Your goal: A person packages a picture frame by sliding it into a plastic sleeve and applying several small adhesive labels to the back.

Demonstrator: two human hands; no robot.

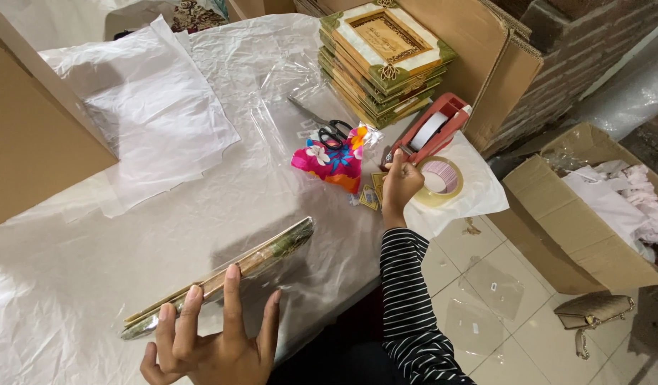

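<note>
- My left hand sits at six o'clock, fingers spread flat against a wrapped picture frame tilted on edge on the plastic-covered table.
- My right hand, at about three o'clock, has its fingers curled down at the edge of a tape roll; I cannot tell whether it grips it.
- A red tape dispenser lies just beyond the roll (toward one o'clock).
- Scissors and a bright floral pouch lie near centre; stacked frames stand at twelve.

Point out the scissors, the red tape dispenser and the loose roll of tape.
scissors [334, 132]: head view, on the black handles.
red tape dispenser [443, 132]: head view, on its red side wall.
roll of tape [439, 196]: head view, on the roll's near rim.
</note>
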